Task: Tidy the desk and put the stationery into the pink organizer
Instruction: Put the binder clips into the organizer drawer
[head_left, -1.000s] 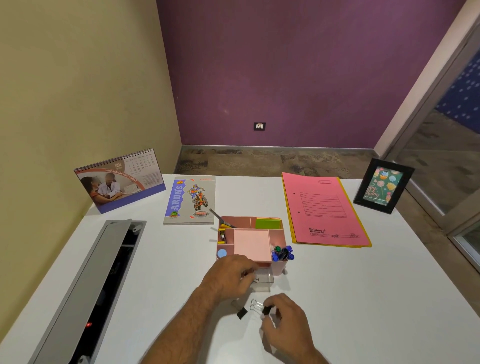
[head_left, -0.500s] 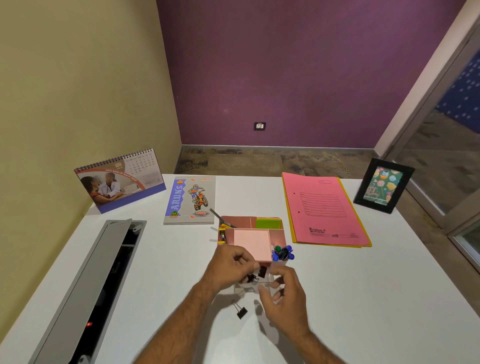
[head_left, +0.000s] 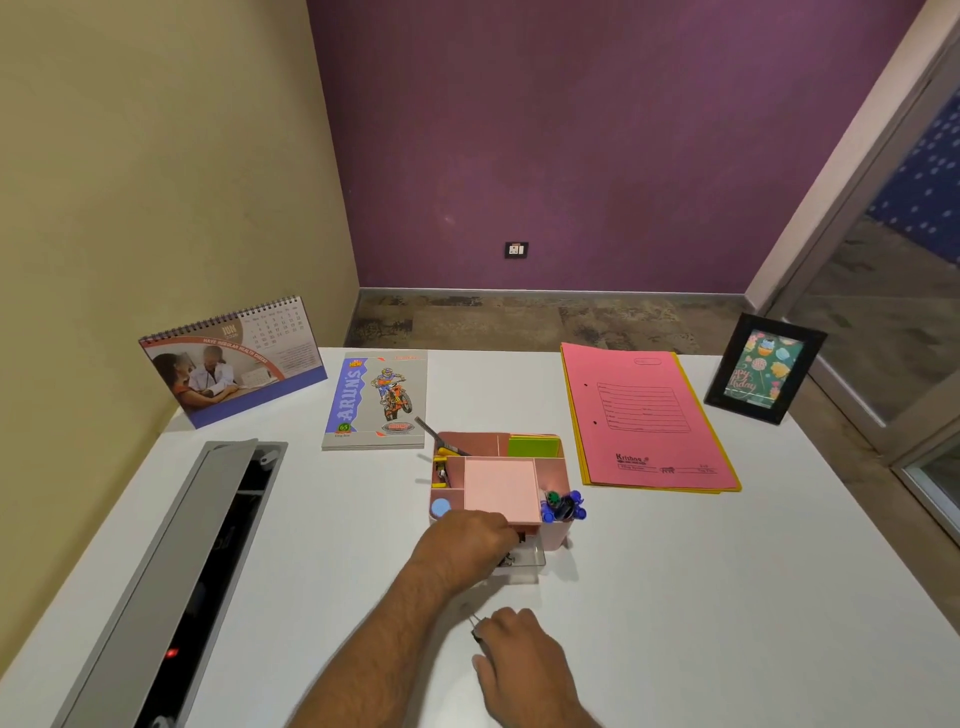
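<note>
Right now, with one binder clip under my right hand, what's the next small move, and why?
Probably lift that binder clip with the right hand and drop it into the clear drawer, which the left hand holds open at the pink organizer.

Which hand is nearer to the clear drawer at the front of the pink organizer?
Left. The left hand is at the drawer, covering its left part. The right hand is on the desk nearer the person, over a binder clip.

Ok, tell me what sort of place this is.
Probably a small office room: a white desk carrying a desk calendar, pink file folders and a pink organizer of stationery, beside a glass door.
</note>
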